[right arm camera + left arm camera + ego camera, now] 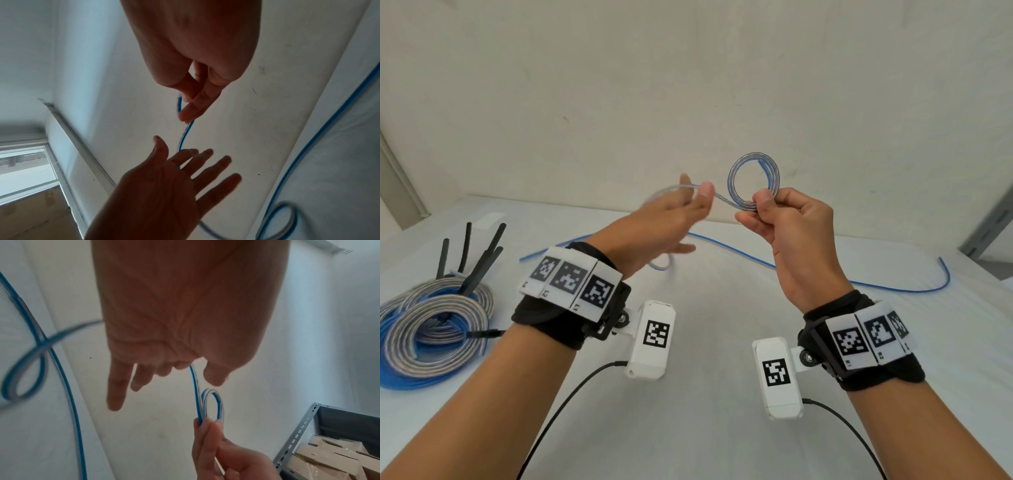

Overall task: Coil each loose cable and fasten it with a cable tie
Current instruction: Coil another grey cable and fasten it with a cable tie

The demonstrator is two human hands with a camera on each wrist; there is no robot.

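My right hand (787,226) pinches a small coil (754,180) of the blue-and-clear cable (825,274), raised above the table (705,342). My left hand (671,222) is spread, the cable running across its fingers. Tied coils (434,325) lie far left.
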